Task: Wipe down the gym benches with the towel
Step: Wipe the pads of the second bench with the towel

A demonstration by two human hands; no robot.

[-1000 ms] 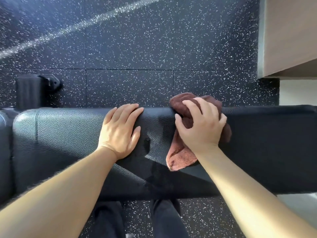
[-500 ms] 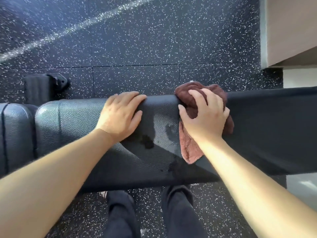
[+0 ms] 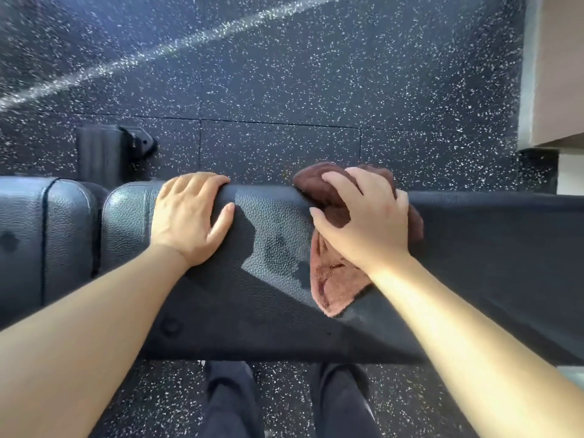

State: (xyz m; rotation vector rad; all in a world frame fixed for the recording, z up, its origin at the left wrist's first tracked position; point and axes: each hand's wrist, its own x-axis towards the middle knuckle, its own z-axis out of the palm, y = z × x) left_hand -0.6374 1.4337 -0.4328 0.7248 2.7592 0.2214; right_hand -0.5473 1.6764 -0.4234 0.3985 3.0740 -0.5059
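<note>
While bunched under the right hand [image 3: 368, 221], the towel [image 3: 335, 279] apparently trails nearward.

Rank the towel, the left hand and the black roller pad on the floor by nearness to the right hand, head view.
1. Towel: under the right hand.
2. Left hand: leftward on the bench.
3. Roller pad: far left, on the floor.

Dark speckled rubber floor [image 3: 284, 74] filling the upper frame, pale streak [image 3: 177, 49] slanting across its upper left, tile seams below it, beige wall [image 3: 559, 67] at the upper right, dark trouser legs [image 3: 234, 403] at the bottom centre
</note>
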